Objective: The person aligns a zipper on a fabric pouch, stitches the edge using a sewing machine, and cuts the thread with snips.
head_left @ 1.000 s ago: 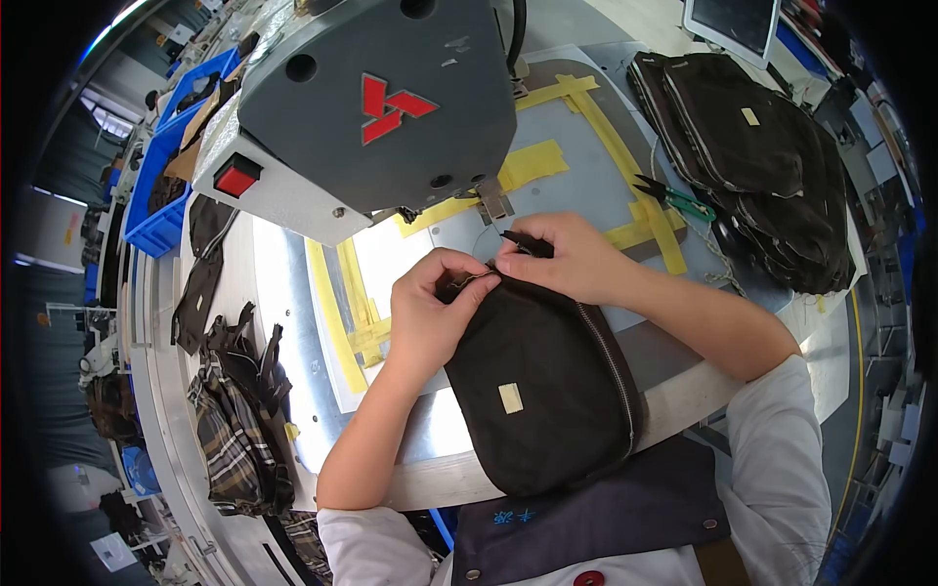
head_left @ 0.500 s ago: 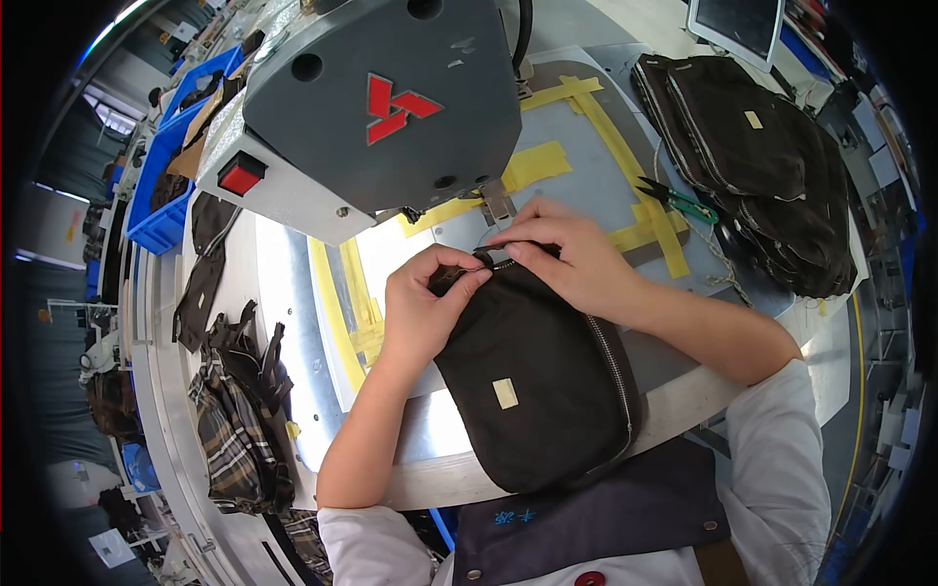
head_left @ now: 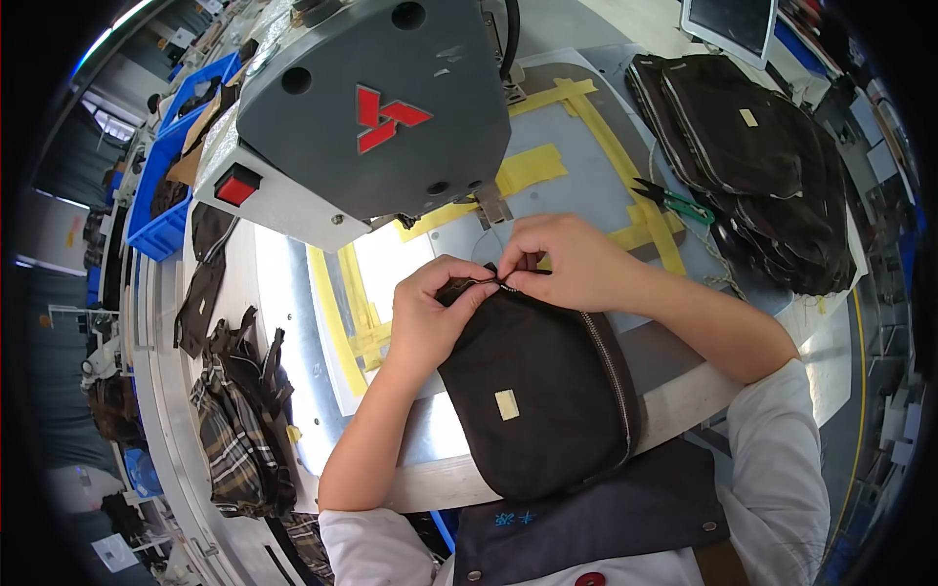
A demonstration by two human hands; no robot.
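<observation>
A black fabric piece point(head_left: 547, 391) with a zipper down its right side and a small cream label lies at the table's front edge. My left hand point(head_left: 430, 313) pinches its top edge, thumb against index finger. Close beside it, my right hand point(head_left: 562, 262) grips the same edge at the zipper's upper end, fingers closed. Both hands are just in front of the metal presser part point(head_left: 490, 207) of the sewing machine point(head_left: 381, 117). What lies between the fingertips is mostly hidden.
Green-handled snips point(head_left: 687, 205) rest right of the yellow-taped plate point(head_left: 616, 146). Stacked black fabric pieces point(head_left: 752, 146) lie at the right, below a screen point(head_left: 733, 24). Plaid fabric point(head_left: 234, 439), black strips point(head_left: 200, 298) and blue bins point(head_left: 156, 220) are at the left.
My right hand has shifted slightly; its fingers are now more curled at the edge. The fabric's top edge moved a little toward me, and the whole view shifted slightly.
</observation>
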